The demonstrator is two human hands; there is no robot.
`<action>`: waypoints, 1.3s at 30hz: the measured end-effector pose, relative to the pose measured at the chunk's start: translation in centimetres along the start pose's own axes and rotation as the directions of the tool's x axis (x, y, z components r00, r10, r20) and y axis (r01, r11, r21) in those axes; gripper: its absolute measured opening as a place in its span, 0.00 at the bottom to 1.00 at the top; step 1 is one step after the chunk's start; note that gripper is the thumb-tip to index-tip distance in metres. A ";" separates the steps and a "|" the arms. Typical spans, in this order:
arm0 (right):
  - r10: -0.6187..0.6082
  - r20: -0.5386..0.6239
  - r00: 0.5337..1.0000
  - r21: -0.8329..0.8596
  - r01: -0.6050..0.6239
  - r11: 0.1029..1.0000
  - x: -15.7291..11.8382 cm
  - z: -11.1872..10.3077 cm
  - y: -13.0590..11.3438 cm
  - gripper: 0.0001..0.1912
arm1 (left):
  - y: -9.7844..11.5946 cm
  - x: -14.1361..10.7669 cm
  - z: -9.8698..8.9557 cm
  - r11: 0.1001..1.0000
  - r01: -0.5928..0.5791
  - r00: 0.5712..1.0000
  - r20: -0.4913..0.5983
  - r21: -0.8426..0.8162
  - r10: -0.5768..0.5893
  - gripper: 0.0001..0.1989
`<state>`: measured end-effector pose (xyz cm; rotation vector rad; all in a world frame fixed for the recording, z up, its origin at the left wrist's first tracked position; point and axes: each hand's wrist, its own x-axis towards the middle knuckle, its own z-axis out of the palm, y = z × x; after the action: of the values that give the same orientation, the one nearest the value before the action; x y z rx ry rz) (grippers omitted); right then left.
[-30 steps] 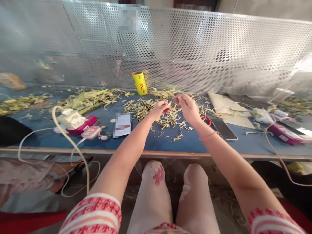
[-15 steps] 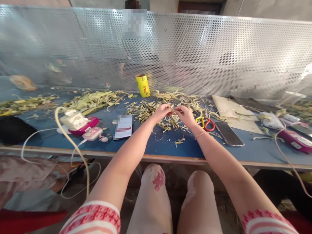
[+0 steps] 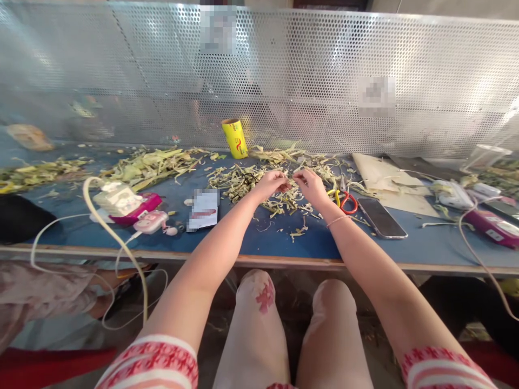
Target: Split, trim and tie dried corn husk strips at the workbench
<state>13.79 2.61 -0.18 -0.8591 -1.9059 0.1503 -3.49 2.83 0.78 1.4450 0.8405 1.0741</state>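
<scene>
My left hand [image 3: 272, 184] and my right hand [image 3: 310, 185] hover close together above a loose heap of pale green and yellowish plant strips [image 3: 237, 183]. The fingers of both are pinched, with a small gap between the two hands. Whatever they pinch is too small to name; it may be a thin plant piece. Beside my right wrist lie scissors [image 3: 349, 203] with one red and one yellow handle loop. Behind the heap a yellow tube [image 3: 235, 139] stands slightly tilted.
A phone [image 3: 382, 218] lies right of the scissors, and another lit phone [image 3: 206, 209] on the left. Cables and pink-and-white devices [image 3: 133, 210] occupy the left side. Cardboard [image 3: 389, 183] lies at right. A perforated metal screen [image 3: 308, 70] rises behind the blue table [image 3: 279, 246].
My hands have moved slightly apart, the right one shifting a little to the right. The whole view has shifted slightly; the table items lie as before.
</scene>
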 end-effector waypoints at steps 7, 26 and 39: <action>0.126 0.011 0.992 0.092 -0.126 0.988 0.0 0.7 0.1 0.03 | 0.4 -0.2 0.4 1.000 0.007 1.000 -0.020 -0.015 -0.008 0.07; -0.186 -0.019 0.982 -0.082 0.184 0.979 -0.1 -0.2 -0.9 0.07 | 0.4 -0.4 0.6 0.991 0.026 1.000 0.022 -0.131 -0.023 0.12; 0.191 -0.029 0.981 0.208 -0.181 0.961 0.2 0.1 -0.4 0.05 | 0.5 -0.6 0.6 0.994 -0.060 0.996 0.075 0.096 0.053 0.09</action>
<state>13.47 2.49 0.05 -0.8922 -1.7270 0.4287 -3.12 2.02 1.14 1.5886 0.8142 1.0287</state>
